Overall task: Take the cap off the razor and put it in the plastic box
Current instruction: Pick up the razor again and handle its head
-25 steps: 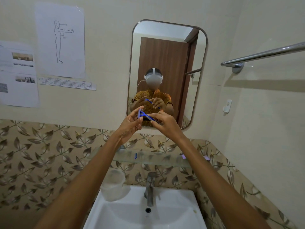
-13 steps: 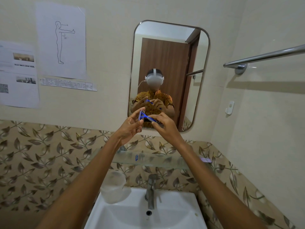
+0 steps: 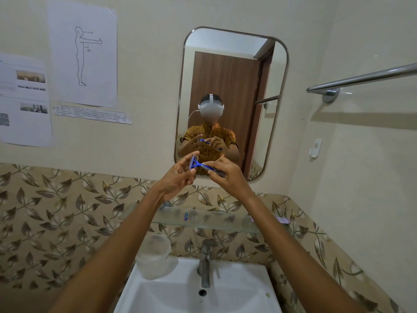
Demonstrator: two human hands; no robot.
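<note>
The right hand (image 3: 225,175) grips the blue razor (image 3: 200,166) by its handle at 12 o'clock, the left hand (image 3: 178,177) pinches its small clear cap (image 3: 194,159), which looks light, stiff and slippery.

One wide-angle view only, from the person's head, facing forward and slightly down toward a cream bathroom wall; both bare forearms run up from the bottom edge to the middle of the frame, close to the lens; beyond the fingers (image 3: 204,164) hangs a rounded metal-framed mirror (image 3: 230,64), which faces the camera and reflects its wearer; below the fingers lies a white ceramic basin (image 3: 158,297), cut by the bottom edge; lines bend toward the edges.
</note>
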